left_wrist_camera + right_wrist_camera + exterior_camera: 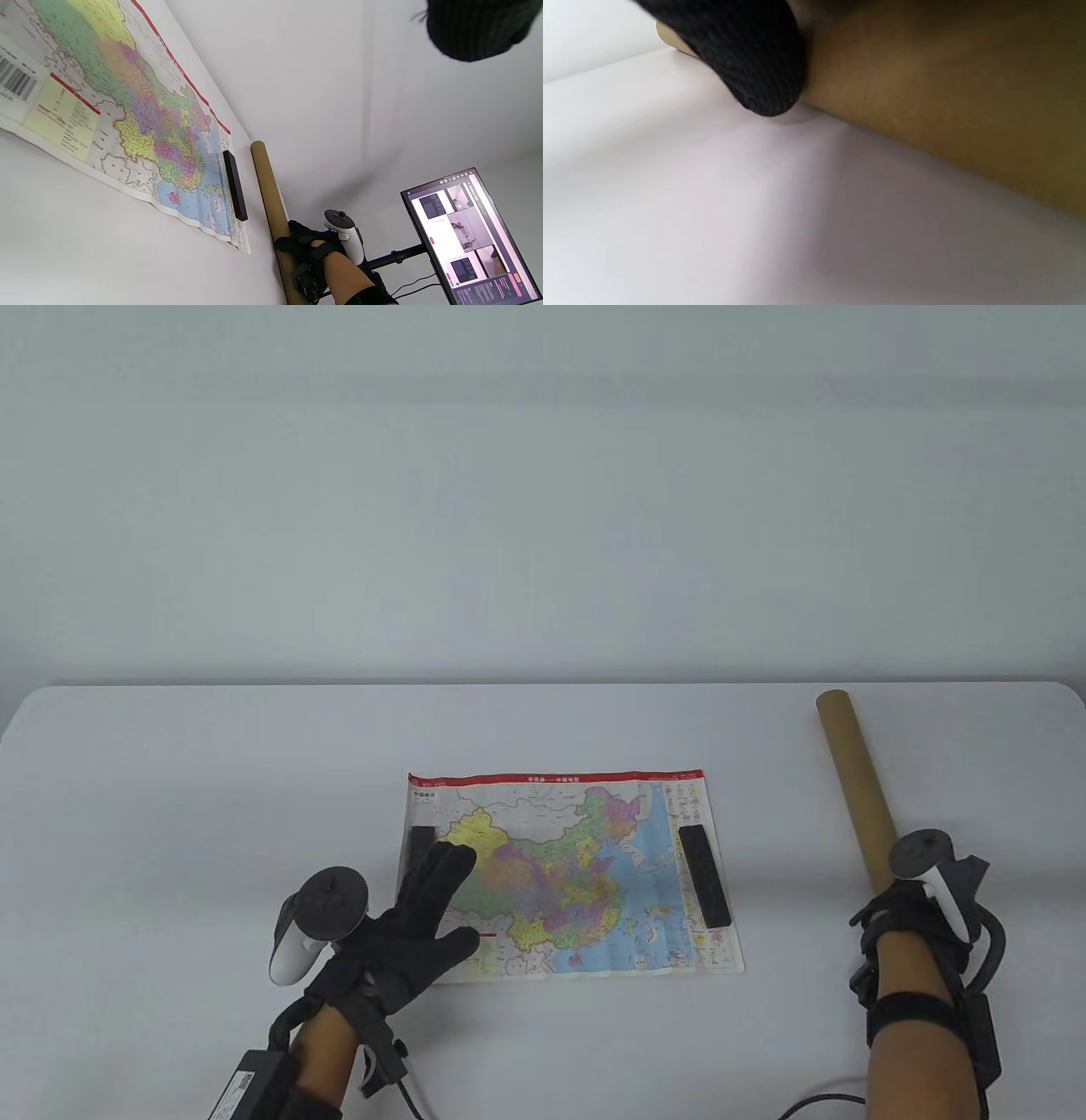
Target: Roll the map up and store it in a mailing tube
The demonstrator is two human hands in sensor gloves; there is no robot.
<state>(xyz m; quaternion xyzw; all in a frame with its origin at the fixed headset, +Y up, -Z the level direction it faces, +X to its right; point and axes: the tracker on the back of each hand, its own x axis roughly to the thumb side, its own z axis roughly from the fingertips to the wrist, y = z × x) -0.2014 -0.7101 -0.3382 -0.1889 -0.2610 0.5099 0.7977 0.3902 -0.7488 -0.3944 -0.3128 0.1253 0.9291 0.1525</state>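
The colourful map lies flat on the white table, held down by a black bar weight on its right side and another on its left. My left hand lies open with fingers spread on the map's left part, its fingertips over the left weight. The brown cardboard mailing tube lies on the table to the right of the map. My right hand grips the tube's near end. The right wrist view shows a gloved finger pressed against the tube.
In the left wrist view the map, the right weight, the tube and my right hand show, with a monitor on an arm beyond the table's right edge.
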